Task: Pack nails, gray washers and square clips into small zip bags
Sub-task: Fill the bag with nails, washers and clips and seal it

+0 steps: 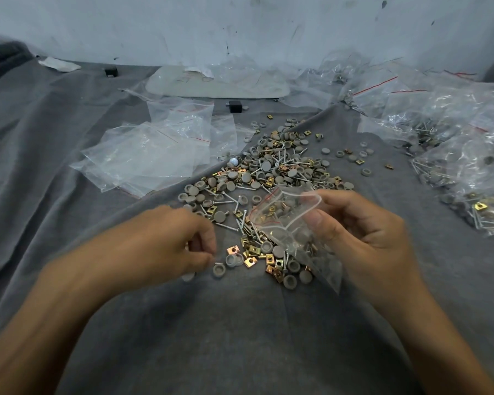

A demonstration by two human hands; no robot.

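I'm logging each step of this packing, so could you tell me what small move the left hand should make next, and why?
Probably carry the left hand across to the zip bag and drop its piece in. Its fingertips pinch something small and blurred beside the gray washers, and the right hand holds the partly filled bag with its mouth open.
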